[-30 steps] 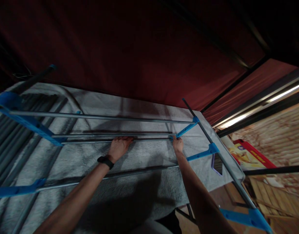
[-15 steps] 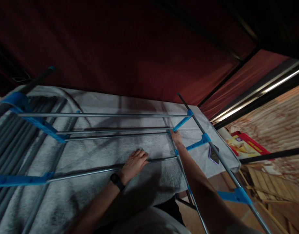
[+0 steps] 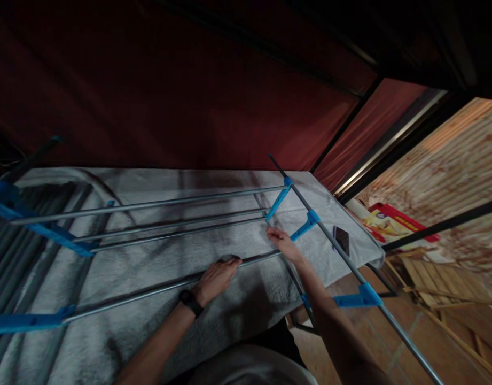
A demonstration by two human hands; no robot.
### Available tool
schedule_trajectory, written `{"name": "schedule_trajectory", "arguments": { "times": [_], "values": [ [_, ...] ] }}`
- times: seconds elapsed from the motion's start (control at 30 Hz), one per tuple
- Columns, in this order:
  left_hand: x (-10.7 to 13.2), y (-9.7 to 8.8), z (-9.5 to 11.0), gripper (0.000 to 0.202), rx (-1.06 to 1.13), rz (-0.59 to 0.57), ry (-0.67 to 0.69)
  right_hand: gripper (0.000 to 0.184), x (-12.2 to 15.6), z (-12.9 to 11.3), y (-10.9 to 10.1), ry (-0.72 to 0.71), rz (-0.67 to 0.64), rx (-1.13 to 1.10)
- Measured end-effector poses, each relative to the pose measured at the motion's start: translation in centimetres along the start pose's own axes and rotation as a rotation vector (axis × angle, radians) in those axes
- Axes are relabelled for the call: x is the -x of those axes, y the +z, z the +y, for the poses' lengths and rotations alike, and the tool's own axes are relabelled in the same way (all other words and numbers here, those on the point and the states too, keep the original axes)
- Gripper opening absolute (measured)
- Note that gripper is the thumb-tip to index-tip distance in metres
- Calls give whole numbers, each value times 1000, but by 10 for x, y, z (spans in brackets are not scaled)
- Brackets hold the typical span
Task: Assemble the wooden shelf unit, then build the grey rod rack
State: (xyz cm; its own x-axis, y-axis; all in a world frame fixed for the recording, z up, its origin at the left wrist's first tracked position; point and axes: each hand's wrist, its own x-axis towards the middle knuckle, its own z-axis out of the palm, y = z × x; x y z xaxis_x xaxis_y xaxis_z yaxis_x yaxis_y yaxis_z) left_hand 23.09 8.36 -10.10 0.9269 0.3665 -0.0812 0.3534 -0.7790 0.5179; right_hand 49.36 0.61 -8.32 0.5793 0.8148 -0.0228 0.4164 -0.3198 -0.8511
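A rack frame of grey metal tubes with blue plastic connectors lies across the covered table. My left hand, with a black watch on its wrist, is closed over the nearest crosswise tube; its fingertips are partly hidden. My right hand has its fingers curled at the right inner side tube, just below a blue connector. Another blue connector arm runs from behind that hand to the outer right pole. Further crosswise tubes span the frame beyond my hands.
Several loose grey tubes lie at the left on the pale fleecy cover. A phone rests near the table's right edge. Beyond it are a red and yellow package and a folded wooden chair. A dark red curtain hangs behind.
My right hand has come down the side tube, away from the blue connector. My left hand has flattened onto the near tube. The view has shifted, and the frame's right side sits further left.
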Motion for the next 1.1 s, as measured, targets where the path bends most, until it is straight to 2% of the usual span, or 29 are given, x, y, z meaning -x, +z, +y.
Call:
{"name": "schedule_trajectory", "arguments": {
  "times": [0.07,0.1,0.17,0.27,0.3,0.4,0.53,1.1],
  "values": [
    [-1,1,-2,44,-1,4,21,33,24,3,-15,32,-147,-81],
    [-1,2,-2,45,-3,1,17,37,34,6,-22,64,-164,-79],
    [-1,2,-3,46,-7,-9,-3,44,49,12,-36,140,-46,79],
    [-2,-1,-2,46,7,-12,-11,37,55,19,-46,171,239,337],
    [-2,-2,-1,45,13,-12,-9,35,52,20,-46,159,269,331],
    [-6,-7,3,44,-2,-12,-39,35,41,20,-37,146,244,229],
    [-9,-13,6,44,-33,-32,-92,36,31,20,-26,167,262,242],
    [-9,-8,1,46,-24,-1,-107,42,33,26,-25,141,293,261]
  ]
}}
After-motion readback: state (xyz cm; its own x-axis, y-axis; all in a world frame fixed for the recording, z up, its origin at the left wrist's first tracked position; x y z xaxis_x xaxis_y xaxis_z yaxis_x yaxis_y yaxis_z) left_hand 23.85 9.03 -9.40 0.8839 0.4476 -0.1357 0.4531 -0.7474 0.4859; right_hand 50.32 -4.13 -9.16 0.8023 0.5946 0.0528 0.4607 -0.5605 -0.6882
